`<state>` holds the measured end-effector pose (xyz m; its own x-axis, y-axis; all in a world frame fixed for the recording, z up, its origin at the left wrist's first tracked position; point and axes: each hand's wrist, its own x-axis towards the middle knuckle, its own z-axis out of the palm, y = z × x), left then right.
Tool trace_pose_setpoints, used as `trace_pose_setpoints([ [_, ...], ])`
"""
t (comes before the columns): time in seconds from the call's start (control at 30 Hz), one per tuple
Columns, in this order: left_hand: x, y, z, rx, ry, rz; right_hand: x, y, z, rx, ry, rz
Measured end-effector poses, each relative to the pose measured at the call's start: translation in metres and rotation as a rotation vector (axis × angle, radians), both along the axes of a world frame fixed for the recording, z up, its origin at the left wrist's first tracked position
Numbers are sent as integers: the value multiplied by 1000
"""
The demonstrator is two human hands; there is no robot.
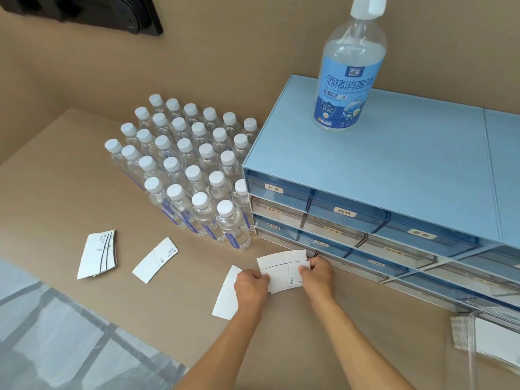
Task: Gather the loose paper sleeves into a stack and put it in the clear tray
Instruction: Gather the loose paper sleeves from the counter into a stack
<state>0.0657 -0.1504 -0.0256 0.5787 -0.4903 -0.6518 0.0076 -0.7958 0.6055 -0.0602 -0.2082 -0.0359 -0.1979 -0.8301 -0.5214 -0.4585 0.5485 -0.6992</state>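
Note:
White paper sleeves lie flat on the tan table. My left hand (pixel 250 281) and my right hand (pixel 316 273) both pinch a small overlapping pair of sleeves (pixel 282 270) in front of the drawer unit. Another sleeve (pixel 228 298) lies partly under my left hand. A single sleeve (pixel 154 260) rests further left. A fanned bunch of sleeves (pixel 97 254) lies at the far left. The clear tray (pixel 489 342) sits at the lower right edge, with white sleeves inside it.
A blue drawer unit (pixel 394 178) stands at the right with a spray bottle of disinfectant (pixel 350 66) on top. Several small capped water bottles (pixel 185 170) stand packed behind the sleeves. The table's front edge runs diagonally at the lower left, above a grey patterned floor.

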Motion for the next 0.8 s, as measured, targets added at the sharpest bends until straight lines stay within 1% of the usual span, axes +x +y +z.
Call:
trace_pose_setpoints([
  [0.13,1,6,0,-19,18,-1,-2,3,1,-6,-27,-18],
  [0.33,3,33,4,-64,18,14,-6,23,11,-53,-153,14],
  [0.5,6,72,3,-83,106,38,-8,48,13,-27,-187,59],
  [0.6,15,89,2,-85,149,103,-4,62,11,-1,-176,95],
  [0.7,24,101,7,-98,174,212,7,69,11,31,-151,153],
  [0.8,32,112,9,-102,168,298,22,70,14,21,-125,227],
])
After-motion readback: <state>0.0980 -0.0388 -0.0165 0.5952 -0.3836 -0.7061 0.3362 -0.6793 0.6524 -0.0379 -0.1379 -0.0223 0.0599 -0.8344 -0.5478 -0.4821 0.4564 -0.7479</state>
